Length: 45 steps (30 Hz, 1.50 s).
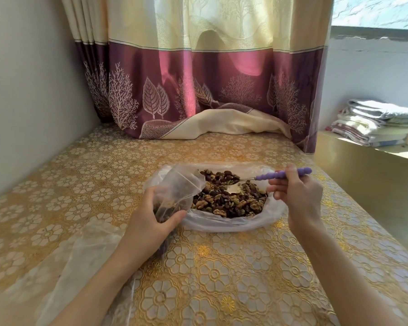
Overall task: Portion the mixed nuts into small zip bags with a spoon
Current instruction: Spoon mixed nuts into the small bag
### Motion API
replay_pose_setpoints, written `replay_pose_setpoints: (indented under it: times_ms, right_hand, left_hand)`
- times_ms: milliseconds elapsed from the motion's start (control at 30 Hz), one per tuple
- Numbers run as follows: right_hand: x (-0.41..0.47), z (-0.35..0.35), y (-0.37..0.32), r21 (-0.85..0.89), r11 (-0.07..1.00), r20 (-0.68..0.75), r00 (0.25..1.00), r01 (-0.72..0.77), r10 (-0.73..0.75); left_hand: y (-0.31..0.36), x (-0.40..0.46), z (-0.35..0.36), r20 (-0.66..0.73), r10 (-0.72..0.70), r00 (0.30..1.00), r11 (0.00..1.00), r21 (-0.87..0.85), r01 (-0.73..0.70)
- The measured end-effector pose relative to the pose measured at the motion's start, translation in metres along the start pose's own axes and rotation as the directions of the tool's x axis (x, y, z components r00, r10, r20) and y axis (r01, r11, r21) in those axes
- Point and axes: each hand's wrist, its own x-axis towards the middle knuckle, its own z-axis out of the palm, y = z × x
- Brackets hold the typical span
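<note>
A pile of mixed nuts (231, 203) lies in a large clear plastic bag (233, 223) spread open on the table. My left hand (153, 215) grips a small clear zip bag (184, 184) at the pile's left edge, its mouth held open and tilted toward the nuts; some nuts show inside it. My right hand (297, 196) holds a spoon by its purple handle (283, 174). The spoon bowl (226, 178) is heaped with nuts and hovers over the pile, just right of the small bag's mouth.
The table wears a gold floral-patterned cover (222, 278). More clear plastic bags (85, 250) lie at the lower left under my left forearm. A purple and cream curtain (198, 95) hangs at the back, a wall at left, folded towels (377, 123) at right.
</note>
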Motion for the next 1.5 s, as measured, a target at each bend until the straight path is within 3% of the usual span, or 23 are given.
replay_pose_setpoints:
  times_ms: [267,433,600,733,900,1000,1167,1233,1333,1400,1500]
  right_hand:
    - [-0.022,0.012,-0.028,0.179,0.978,0.089,0.988,0.111,-0.128]
    - [-0.039,0.021,-0.035,0.198,0.971,0.189,0.967,0.131,-0.169]
    - [-0.057,0.031,-0.04,0.181,0.952,0.342,0.892,0.247,-0.296]
    - [-0.063,0.033,-0.04,0.217,0.948,0.473,0.825,0.233,-0.31]
    - [-0.06,0.031,-0.039,0.25,0.942,0.51,0.797,0.223,-0.324]
    - [-0.055,0.029,-0.038,0.32,0.931,0.474,0.821,0.175,-0.318]
    - [-0.037,0.023,-0.029,0.413,0.911,0.288,0.949,0.0,-0.13]
    - [-0.029,0.019,-0.022,0.333,0.943,0.17,0.983,0.013,-0.074]
    - [-0.021,0.014,-0.009,0.032,0.993,0.041,0.992,0.116,-0.117]
    - [-0.018,0.012,-0.003,-0.151,0.972,0.017,0.984,0.18,-0.179]
    - [-0.017,0.012,0.0,-0.292,0.928,0.014,0.971,0.231,-0.238]
  left_hand:
    - [0.0,0.0,0.0,0.009,0.0,1.0,1.0,0.005,0.0]
    - [0.0,0.0,0.0,0.011,-0.012,1.0,1.0,-0.011,0.012]
    - [0.001,0.0,0.0,0.026,-0.035,0.999,0.998,-0.058,0.036]
    - [0.001,0.001,0.0,0.033,-0.047,0.998,0.991,-0.124,0.051]
    - [0.004,0.001,-0.001,0.007,-0.054,0.998,0.987,-0.153,0.055]
    - [0.006,0.0,-0.002,-0.019,-0.061,0.998,0.974,-0.219,0.055]
    - [0.007,0.001,-0.004,-0.075,-0.077,0.994,0.963,-0.266,0.054]
    - [0.008,0.001,-0.005,-0.115,-0.075,0.991,0.958,-0.285,0.039]
    - [0.009,0.004,-0.006,-0.191,-0.076,0.979,0.941,-0.339,0.007]
    - [0.01,0.004,-0.007,-0.216,-0.06,0.974,0.942,-0.336,-0.017]
    - [0.011,0.002,-0.007,-0.131,-0.062,0.99,0.971,-0.235,0.029]
